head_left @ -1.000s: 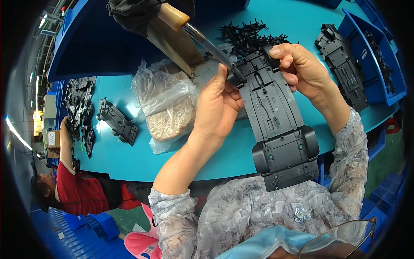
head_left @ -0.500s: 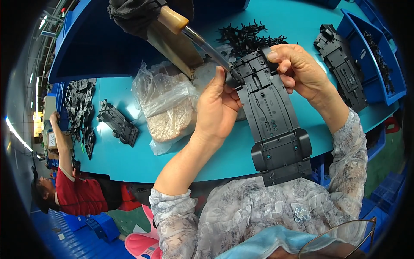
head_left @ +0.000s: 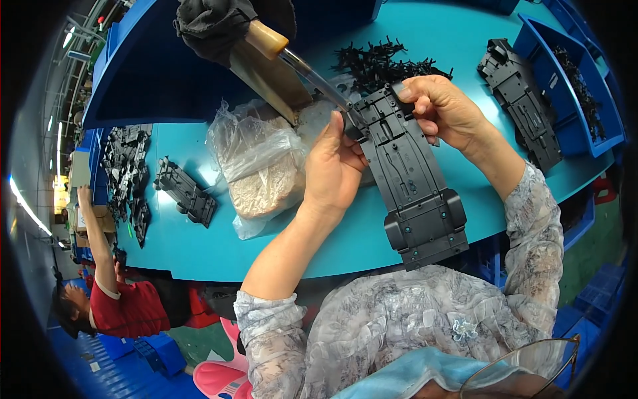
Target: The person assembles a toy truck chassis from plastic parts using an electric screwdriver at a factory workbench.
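A long black plastic toy car chassis (head_left: 411,169) is held between my hands above the table, its far end raised and its wide end toward my body. My left hand (head_left: 332,169) is closed on the far left corner, thumb on top. Fingers of my right hand (head_left: 438,110) pinch the far right corner. A wooden-handled tool with a metal shaft (head_left: 309,70), resembling a soldering iron, slants down from a dark cloth wrap (head_left: 212,26). Its tip reaches the far left corner beside my left thumb; whether it touches the chassis I cannot tell.
A plastic-wrapped tan block (head_left: 262,179) stands left of my left hand. Small black parts (head_left: 382,63) lie in a heap behind. Other chassis pieces (head_left: 186,193) lie left and right. A blue bin (head_left: 545,50) stands right. A person in red (head_left: 129,309) works at far left.
Both hands have shifted slightly left with the chassis, and its wide end has risen away from my body. The grip of both hands stays the same.
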`<state>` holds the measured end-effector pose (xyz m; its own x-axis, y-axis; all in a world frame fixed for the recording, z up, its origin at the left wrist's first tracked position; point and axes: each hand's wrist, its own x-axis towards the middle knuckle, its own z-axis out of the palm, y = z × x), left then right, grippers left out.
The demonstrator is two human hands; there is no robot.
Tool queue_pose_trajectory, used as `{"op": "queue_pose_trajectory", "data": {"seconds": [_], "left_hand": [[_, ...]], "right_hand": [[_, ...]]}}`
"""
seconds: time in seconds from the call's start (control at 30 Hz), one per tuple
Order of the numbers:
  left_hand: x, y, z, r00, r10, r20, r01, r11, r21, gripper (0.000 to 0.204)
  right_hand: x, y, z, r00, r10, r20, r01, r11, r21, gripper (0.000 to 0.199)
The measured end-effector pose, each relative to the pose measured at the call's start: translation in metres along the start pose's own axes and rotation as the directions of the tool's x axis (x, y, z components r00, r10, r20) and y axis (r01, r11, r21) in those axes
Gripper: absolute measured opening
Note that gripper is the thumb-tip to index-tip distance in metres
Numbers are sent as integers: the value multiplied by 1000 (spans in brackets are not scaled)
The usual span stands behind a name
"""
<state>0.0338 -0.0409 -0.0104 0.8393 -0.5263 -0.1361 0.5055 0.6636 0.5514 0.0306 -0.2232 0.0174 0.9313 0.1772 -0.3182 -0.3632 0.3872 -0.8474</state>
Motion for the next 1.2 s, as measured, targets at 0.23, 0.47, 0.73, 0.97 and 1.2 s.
{"op": "queue_pose_trajectory", "data": {"seconds": [0.23, 0.47, 0.73, 0.97, 1.2], "left_hand": [[-1, -4, -5, 996, 47, -82, -38, 993, 115, 34], [-32, -2, -2, 983, -48, -178, 83, 977, 195, 25], [-110, 55, -30, 872, 215, -440, -147, 972, 183, 16], [-148, 171, -115, 739, 491, -462, -365, 868, 338, 19], [-145, 258, -195, 475, 696, -539, -280, 700, 657, 29]], "right_hand": [[15, 16, -12, 997, -53, 48, 52, 998, 19, 16], [8, 25, -19, 986, 142, 91, -136, 988, -76, 30], [9, 29, -8, 966, 118, 231, -71, 976, -205, 44], [13, 36, -9, 970, 97, 223, -46, 974, -221, 37], [12, 41, -4, 976, 76, 205, -36, 981, -192, 33]]}}
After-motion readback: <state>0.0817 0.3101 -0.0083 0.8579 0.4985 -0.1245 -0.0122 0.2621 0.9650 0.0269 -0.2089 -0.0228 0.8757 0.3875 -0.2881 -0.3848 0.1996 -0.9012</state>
